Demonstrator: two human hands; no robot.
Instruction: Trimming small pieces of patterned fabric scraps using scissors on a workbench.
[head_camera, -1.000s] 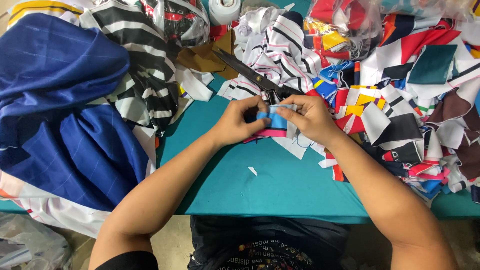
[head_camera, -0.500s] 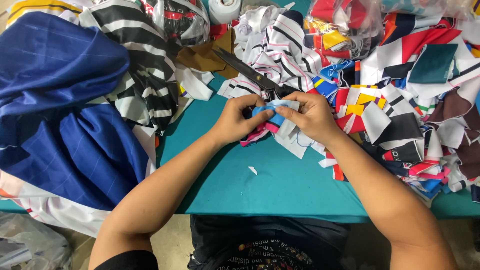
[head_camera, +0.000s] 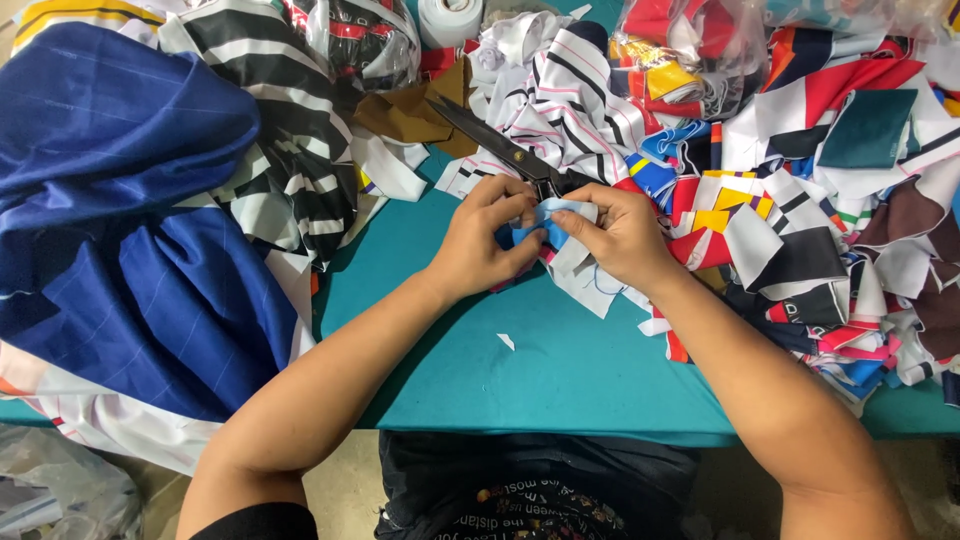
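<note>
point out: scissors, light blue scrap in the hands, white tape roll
scissors (head_camera: 497, 142), head view, on the dark blades.
light blue scrap (head_camera: 560, 211), head view, on the upper edge between the fingers.
white tape roll (head_camera: 450, 18), head view, on its side wall.

A teal table (head_camera: 560, 370) fills the middle of the frame; pale floor (head_camera: 345, 490) shows along the bottom edge, evenly lit.

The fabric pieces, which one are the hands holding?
The small light-blue scrap, pinched between the left hand and right hand; the other pieces lie loose on the teal table.
</note>
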